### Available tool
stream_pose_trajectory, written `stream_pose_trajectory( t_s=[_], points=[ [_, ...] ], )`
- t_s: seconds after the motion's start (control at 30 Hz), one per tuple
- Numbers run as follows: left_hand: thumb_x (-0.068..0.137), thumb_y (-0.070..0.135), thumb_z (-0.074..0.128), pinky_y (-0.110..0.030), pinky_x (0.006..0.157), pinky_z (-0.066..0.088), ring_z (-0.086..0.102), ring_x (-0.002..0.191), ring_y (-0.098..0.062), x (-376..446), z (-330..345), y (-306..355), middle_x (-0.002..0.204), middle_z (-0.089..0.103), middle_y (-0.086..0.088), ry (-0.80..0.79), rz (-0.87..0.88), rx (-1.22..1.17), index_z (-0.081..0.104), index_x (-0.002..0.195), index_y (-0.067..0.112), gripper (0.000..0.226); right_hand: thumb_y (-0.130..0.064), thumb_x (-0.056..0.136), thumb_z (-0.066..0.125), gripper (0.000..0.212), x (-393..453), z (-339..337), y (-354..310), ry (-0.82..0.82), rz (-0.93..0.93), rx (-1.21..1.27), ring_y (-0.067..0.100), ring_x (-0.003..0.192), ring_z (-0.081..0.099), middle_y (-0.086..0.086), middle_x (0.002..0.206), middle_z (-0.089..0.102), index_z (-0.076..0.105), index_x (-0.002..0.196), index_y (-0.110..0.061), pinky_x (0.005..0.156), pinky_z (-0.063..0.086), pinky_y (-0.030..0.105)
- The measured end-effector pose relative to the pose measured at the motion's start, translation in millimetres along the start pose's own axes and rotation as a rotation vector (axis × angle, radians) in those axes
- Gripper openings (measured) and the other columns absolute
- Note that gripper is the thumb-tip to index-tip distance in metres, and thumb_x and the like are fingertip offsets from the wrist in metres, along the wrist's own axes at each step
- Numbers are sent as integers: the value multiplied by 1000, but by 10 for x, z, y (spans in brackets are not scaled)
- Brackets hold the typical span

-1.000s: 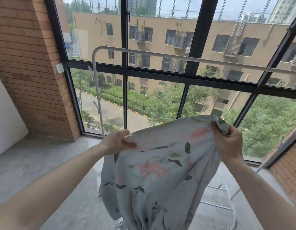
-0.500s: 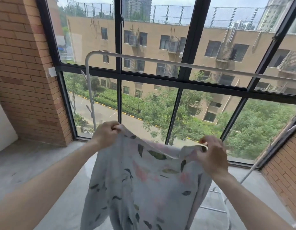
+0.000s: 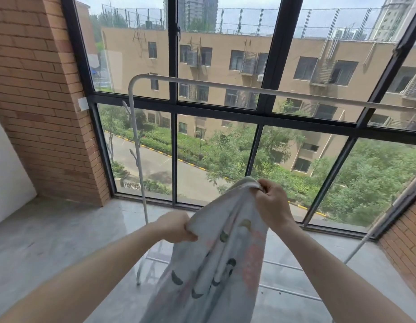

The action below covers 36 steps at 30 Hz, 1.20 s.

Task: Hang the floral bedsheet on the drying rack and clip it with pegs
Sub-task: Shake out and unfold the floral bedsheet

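Bedsheet (image 3: 216, 257) hangs bunched between both hands, well below the rack's top bar (image 3: 249, 89): right hand (image 3: 271, 203) pinches its upper edge, raised, while left hand (image 3: 174, 227) grips the cloth lower, just beside. Likely they are gathering an edge to throw over; no pegs show.

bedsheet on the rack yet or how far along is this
Done: nothing is hung; the rack bar is bare. In hand: both the left hand and right hand grip the bunched bedsheet below the bar. Left: drape it over, then peg it; no pegs are visible.
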<state>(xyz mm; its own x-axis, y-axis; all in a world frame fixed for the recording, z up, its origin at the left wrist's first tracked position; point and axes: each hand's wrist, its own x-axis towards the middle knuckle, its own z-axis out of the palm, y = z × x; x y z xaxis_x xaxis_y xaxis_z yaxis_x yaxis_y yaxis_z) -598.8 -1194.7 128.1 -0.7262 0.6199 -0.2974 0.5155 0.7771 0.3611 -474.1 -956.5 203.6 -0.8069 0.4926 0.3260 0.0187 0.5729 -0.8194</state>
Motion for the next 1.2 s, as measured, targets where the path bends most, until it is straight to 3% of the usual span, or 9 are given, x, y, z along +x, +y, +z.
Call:
stream_pose_trajectory(
  t_s=[0.13,0.3,0.5,0.6,0.67,0.73,0.83,1.0,1.2],
  points=[
    [77,42,66,-27,52,33,51,61,-17,60,553,-695,60,52,7,-58,-219,-147,53,53,23,33,-10,96,58,26,58,-166,77,54,14,15,15,49,34,7,55,44,59,73,1,47,24,28],
    [94,38,64,-33,70,42,64,88,-28,150,138,-1082,94,71,-5,241,-324,-627,72,97,12,28,-9,96,58,30,109,-399,311,110,93,-147,22,51,40,5,53,48,55,66,-5,51,27,30],
    [103,30,59,-29,53,31,41,61,-15,-75,-1039,-307,71,44,-2,568,27,-719,52,87,10,27,-24,99,63,8,96,-472,552,71,201,-359,34,83,63,9,89,69,62,91,-24,72,54,45],
    [103,21,61,-20,42,25,33,46,-5,-184,-1358,246,60,42,8,420,268,-703,53,85,14,21,-47,88,77,60,78,-139,287,-202,66,-301,17,110,57,-8,120,59,50,137,-25,93,53,42],
    [102,21,63,-21,41,25,32,45,-5,-192,-1447,568,57,45,13,304,383,-612,54,82,19,23,-56,87,75,68,86,137,31,-296,-61,-268,10,112,56,-14,124,60,50,144,-29,95,51,40],
    [101,22,65,-21,42,30,36,47,-5,-177,-1449,749,62,51,11,235,456,-472,54,82,22,22,-53,94,64,33,123,307,-99,-296,-105,-241,12,89,67,-12,101,73,71,114,-28,77,56,38],
    [86,38,81,-24,51,42,50,59,-9,-165,-1325,683,74,62,4,278,464,-197,57,82,29,26,-32,101,58,40,151,309,-33,-214,-45,-90,12,47,40,-11,52,47,53,62,-20,51,31,32],
    [75,50,82,-30,55,46,61,66,-23,-51,-656,133,67,64,-2,0,103,255,62,69,17,39,-19,103,58,46,96,147,-116,-115,-47,78,12,46,26,2,53,34,41,61,-17,48,22,33],
    [83,55,68,-27,61,46,68,78,-21,22,-129,-715,80,69,2,16,-215,96,70,82,19,35,-27,100,64,49,150,-89,1,0,-34,32,12,43,26,0,49,34,43,61,-5,45,21,26]
  ],
)
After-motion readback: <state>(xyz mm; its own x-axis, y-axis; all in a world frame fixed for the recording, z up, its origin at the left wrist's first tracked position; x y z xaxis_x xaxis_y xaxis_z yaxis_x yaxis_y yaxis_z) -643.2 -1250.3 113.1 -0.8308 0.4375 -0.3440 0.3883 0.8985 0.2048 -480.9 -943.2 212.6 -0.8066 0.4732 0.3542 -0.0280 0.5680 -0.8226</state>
